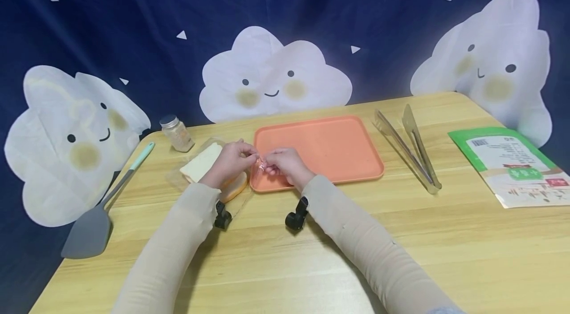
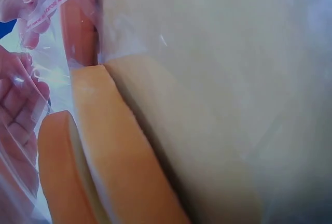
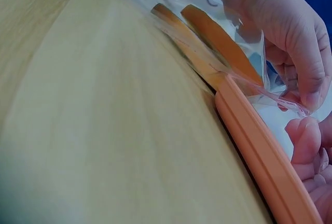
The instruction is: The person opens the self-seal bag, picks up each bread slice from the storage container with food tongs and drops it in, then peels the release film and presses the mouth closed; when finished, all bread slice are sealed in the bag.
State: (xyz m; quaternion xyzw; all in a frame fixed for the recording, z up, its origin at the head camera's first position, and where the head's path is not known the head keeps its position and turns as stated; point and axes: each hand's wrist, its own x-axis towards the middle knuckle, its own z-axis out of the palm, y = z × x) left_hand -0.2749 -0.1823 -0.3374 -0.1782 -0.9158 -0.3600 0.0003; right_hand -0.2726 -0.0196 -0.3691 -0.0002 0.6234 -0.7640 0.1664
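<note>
My left hand (image 1: pixel 232 159) and right hand (image 1: pixel 288 164) meet over the left end of an orange tray (image 1: pixel 320 148). Between them, their fingertips pinch the edge of a clear plastic bag (image 3: pixel 254 81). A strip with red print (image 2: pixel 62 0) runs along that edge. Inside the bag lie bread slices (image 2: pixel 122 146) with brown crusts, one pale slice (image 1: pixel 202 161) showing beside my left wrist. The left hand covers part of the bread in the head view. In the right wrist view, the fingers of both hands almost touch at the bag's edge.
Behind the bread stands a spice jar (image 1: pixel 177 133). A grey spatula (image 1: pixel 91 227) with a mint handle lies at the table's left edge. Metal tongs (image 1: pixel 409 148) rest right of the tray, and a green and white packet (image 1: pixel 512 168) lies at the far right.
</note>
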